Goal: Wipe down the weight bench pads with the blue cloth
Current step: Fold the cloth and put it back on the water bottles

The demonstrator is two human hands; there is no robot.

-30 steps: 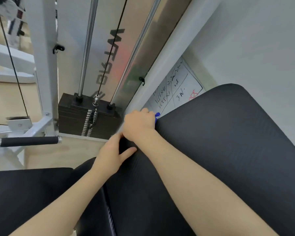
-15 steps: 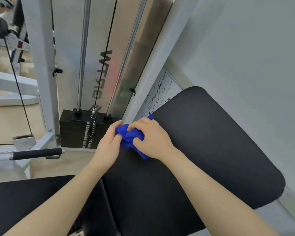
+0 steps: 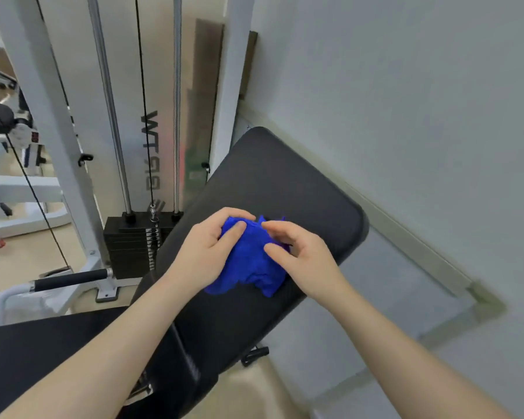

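While the view looks down from the person's head, two bare forearms reach forward over a black weight bench, and both hands meet at a crumpled blue cloth (image 3: 250, 261) lying on the bench's back pad (image 3: 285, 182). The left hand (image 3: 208, 252) grips the cloth's left side, thumb laid across the top and fingers curled round the bunched fabric. The right hand (image 3: 300, 255) pinches the cloth's upper right edge, fingertips drawn together on a fold. The cloth sits roughly in the middle of the pad, touching its textured surface, with loose corners spilling toward the viewer. A second black pad, the seat pad (image 3: 43, 352), lies at the lower left, just beside the back pad. Behind the bench stands a white cable machine (image 3: 58, 146) with a black weight stack (image 3: 133, 246), two chrome guide rods and a black cable; a foam-covered handle (image 3: 70, 279) juts out near the floor. A pale wall (image 3: 406, 86) runs along the right. The cloth looks soft, light and limp, so it will probably fold and slide easily rather than hold any shape. It would likely wipe best gathered into a flat wad under a spread palm, pressed down firmly, since a pinch at one edge would leave most of it trailing. The pad looks firm and slightly grippy.
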